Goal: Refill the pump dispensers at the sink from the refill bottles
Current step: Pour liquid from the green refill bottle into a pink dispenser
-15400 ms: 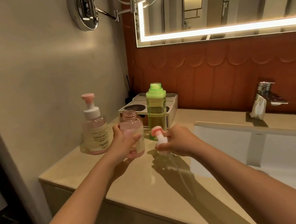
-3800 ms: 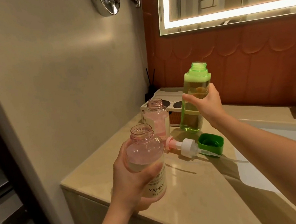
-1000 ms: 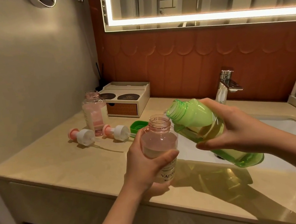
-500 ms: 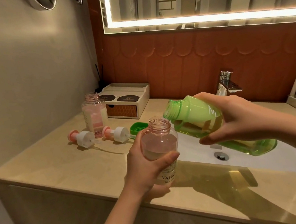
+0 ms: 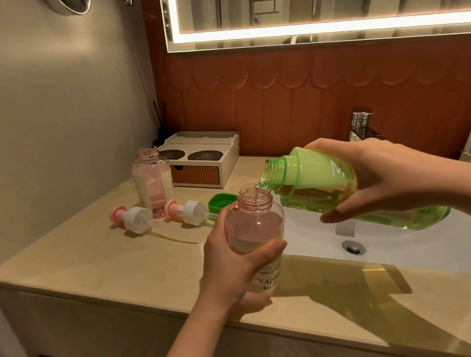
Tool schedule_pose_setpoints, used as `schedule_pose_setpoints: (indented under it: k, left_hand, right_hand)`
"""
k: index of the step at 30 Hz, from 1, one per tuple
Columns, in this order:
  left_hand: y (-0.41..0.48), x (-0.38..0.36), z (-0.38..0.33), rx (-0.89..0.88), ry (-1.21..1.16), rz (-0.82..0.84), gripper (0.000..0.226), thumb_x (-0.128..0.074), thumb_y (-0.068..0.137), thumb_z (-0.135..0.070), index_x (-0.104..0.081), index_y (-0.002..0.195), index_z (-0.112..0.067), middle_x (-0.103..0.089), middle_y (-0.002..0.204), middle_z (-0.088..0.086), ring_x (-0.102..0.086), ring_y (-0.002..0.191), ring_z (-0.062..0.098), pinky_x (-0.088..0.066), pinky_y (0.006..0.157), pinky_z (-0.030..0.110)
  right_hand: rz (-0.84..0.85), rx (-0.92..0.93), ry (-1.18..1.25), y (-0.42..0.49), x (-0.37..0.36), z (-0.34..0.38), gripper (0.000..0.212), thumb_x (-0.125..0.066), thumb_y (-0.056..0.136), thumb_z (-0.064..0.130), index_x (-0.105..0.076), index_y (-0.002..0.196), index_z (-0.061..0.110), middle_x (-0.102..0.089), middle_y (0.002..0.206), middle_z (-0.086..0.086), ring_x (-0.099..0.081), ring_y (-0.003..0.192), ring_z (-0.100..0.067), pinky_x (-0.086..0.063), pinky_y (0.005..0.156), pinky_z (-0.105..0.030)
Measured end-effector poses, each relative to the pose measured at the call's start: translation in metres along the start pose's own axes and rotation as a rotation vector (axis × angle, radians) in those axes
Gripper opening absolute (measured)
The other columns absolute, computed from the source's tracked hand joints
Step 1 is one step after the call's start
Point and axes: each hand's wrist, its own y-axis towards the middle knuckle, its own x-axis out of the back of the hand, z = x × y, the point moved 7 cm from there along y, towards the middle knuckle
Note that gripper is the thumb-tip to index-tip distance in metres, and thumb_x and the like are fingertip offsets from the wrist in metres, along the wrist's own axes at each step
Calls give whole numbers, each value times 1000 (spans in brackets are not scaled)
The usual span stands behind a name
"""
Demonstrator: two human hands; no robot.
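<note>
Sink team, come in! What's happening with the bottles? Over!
Left hand grips open pink dispenser. Right hand tips green refill bottle, thin stream entering dispenser's neck. Nothing in the way; pump heads lie aside on counter.

A clear pink-tinted dispenser bottle (image 5: pixel 253 224), neck open and partly filled, is upright at frame centre in the left hand (image 5: pixel 234 271). The uncapped green refill bottle (image 5: pixel 312 180) lies nearly level in the right hand (image 5: pixel 377 171), its mouth just above that neck, with a thin stream running in. At middle left a second dispenser bottle (image 5: pixel 152 180) stands open on the surface (image 5: pixel 89 257). Beside its base lie the left pump head (image 5: pixel 131 219), the right pump head (image 5: pixel 186 211) and a green cap (image 5: pixel 221 202).
</note>
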Motion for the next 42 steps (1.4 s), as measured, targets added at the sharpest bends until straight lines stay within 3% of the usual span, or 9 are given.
schedule_pose_setpoints:
  k: [8,16,21,27,37,42]
  left_hand:
    - [1,0,0,0,-2,-1,74,-77,38,-50,-51,106,-35,-64,107,-11,-61,101,6,-51,78,16]
    - [0,0,-1,-8,1,-2,74,-77,39,-51,-51,107,-34,-64,106,-11,-61,99,4,-51,76,14]
    - [0,-1,-3,-11,-4,2,72,-77,39,-50,-51,105,-36,-64,105,-13,-61,98,1,-50,75,13]
    - [0,-1,-3,-16,-5,3,72,-77,39,-49,-52,105,-34,-65,104,-12,-63,98,4,-51,77,15]
    - [1,-1,-3,-13,-16,9,72,-77,39,-49,-52,104,-34,-65,103,-13,-62,97,0,-50,75,12]
    - [0,-1,-3,-7,-29,13,71,-76,38,-48,-51,104,-35,-64,102,-16,-61,96,-4,-49,75,10]
  right_hand:
    - [2,-4,-28,0,2,1,89,-71,61,57,-25,137,43,-57,115,8,-56,96,-14,-54,79,-37]
    - [13,3,-41,-1,3,3,90,-69,61,60,-26,137,40,-53,112,11,-53,92,-10,-50,74,-26]
    - [2,18,-62,-2,5,3,92,-68,60,63,-25,138,40,-56,118,6,-53,96,-15,-51,79,-35]
    - [15,20,-83,-1,6,3,90,-69,64,59,-23,139,40,-54,115,10,-51,93,-11,-45,70,-22]
    - [10,24,-98,0,7,2,90,-69,63,61,-23,138,42,-54,119,10,-51,95,-11,-46,72,-23]
    - [23,17,-120,0,7,4,90,-69,64,60,-21,139,43,-45,109,16,-46,93,-9,-39,65,-15]
